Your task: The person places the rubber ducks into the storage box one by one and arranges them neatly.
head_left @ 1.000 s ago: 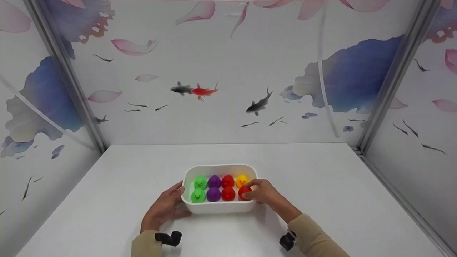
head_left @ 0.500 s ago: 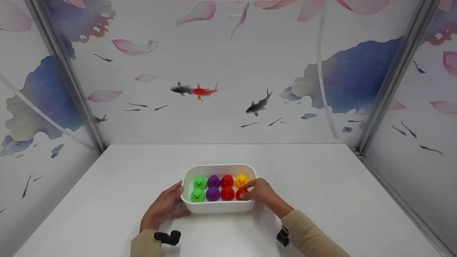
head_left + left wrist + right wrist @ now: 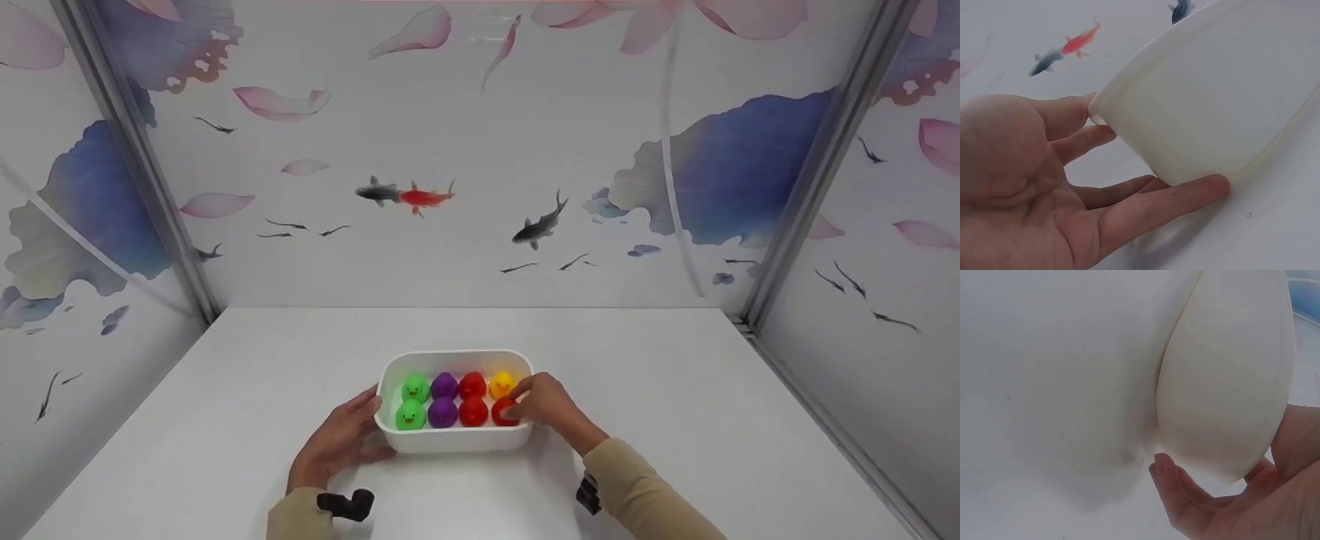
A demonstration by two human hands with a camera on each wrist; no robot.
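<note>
A white plastic box [image 3: 461, 441] stands on the table in the head view, holding two rows of small toy ducks. From the left come a green pair [image 3: 410, 415], a purple pair [image 3: 442, 413] and a red pair [image 3: 473, 412]. At the right end a yellow duck [image 3: 501, 385] sits behind another red duck [image 3: 503, 412]. My right hand [image 3: 549, 401] reaches over the right rim and pinches that red duck between thumb and forefinger; its other fingers [image 3: 1169, 486] hang outside the wall. My left hand [image 3: 339, 437] grips the box's left end, thumb at the rim, little finger [image 3: 1185, 198] low along the wall.
The white tabletop [image 3: 652, 360] runs back to a printed wall [image 3: 465, 262] with fish and petals. Side panels with metal corner posts [image 3: 817, 172] close in the left and right. A black wrist camera [image 3: 349, 505] sits at the left cuff.
The red duck in my right hand has shifted slightly left within the box, and the fingers cover more of it. My left hand keeps its hold. The head view has tilted a little.
</note>
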